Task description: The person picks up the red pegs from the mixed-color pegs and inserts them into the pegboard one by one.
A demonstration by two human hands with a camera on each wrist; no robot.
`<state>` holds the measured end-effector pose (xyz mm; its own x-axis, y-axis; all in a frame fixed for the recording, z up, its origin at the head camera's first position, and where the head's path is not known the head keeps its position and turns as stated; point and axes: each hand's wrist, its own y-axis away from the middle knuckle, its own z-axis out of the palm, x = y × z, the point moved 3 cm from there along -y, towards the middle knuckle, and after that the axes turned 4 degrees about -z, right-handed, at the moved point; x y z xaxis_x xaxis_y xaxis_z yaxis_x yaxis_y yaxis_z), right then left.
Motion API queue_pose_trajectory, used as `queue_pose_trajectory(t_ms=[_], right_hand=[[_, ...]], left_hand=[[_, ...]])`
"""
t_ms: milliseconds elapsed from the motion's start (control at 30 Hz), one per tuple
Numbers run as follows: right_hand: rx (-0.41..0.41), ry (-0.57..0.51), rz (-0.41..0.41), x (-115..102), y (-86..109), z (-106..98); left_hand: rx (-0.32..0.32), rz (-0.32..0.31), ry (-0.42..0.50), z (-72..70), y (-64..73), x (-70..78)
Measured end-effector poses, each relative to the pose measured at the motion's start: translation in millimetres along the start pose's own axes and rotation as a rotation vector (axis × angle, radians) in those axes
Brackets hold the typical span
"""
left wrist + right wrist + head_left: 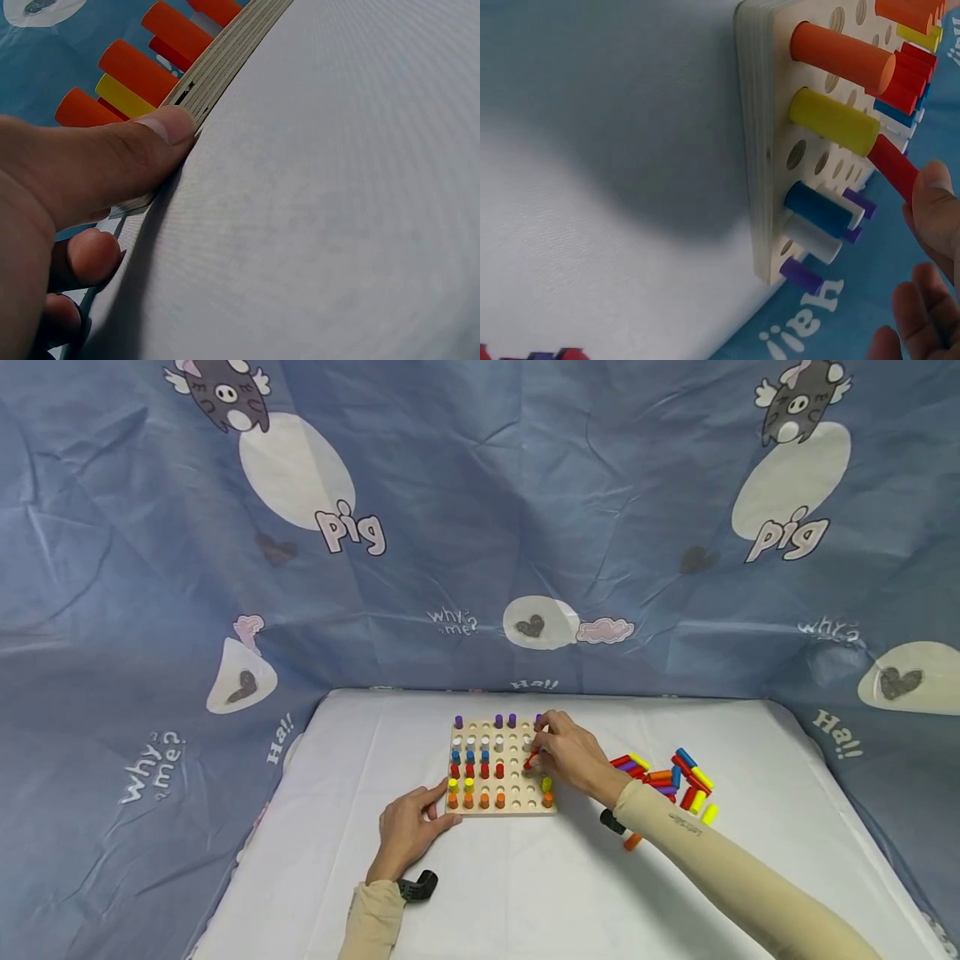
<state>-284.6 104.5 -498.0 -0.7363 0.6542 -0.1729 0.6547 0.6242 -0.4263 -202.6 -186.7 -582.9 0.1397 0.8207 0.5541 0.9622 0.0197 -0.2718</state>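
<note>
A light wooden pegboard [507,782] lies on the white table, with rows of purple, white, blue, red, yellow and orange pegs standing in it. At its front left corner my left hand [408,827] holds the board, the thumb [161,135] against the front edge and a finger along the left side. My right hand [576,756] is over the board's right part, pinching a red peg [892,166] between thumb and finger. In the right wrist view this peg is tilted near a yellow peg [834,121]; whether its lower end touches a hole is hidden.
Right of the board, loose pegs [663,789] of several colours lie in a pile, partly behind the right forearm. An orange peg [632,842] lies nearer the front. A blue printed cloth [480,527] hangs behind the table [480,893].
</note>
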Motion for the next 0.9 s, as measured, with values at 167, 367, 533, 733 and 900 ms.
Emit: queue_pose_trajectory(t_ms=[167,367,533,733,900], right_hand=[[0.020,-0.007,-0.069,-3.6,-5.1,5.7],[0.014,-0.014,-0.096,-6.1,-7.8,10.8],[-0.011,-0.002,-0.104,-6.3,-9.1,16.5],[0.004,-0.013,-0.118,-7.2,-11.5,20.4],[-0.009,-0.023,-0.128,-10.9,-14.0,24.0]], left_hand=[[-0.014,-0.009,-0.001,0.0,0.2,-0.7],[-0.016,-0.014,0.006,-0.2,0.1,-0.5],[-0.015,-0.014,-0.001,-0.7,0.5,-0.3],[-0.008,-0.008,0.001,-1.2,0.1,0.8],[-0.007,-0.008,0.001,-0.8,-0.2,0.7]])
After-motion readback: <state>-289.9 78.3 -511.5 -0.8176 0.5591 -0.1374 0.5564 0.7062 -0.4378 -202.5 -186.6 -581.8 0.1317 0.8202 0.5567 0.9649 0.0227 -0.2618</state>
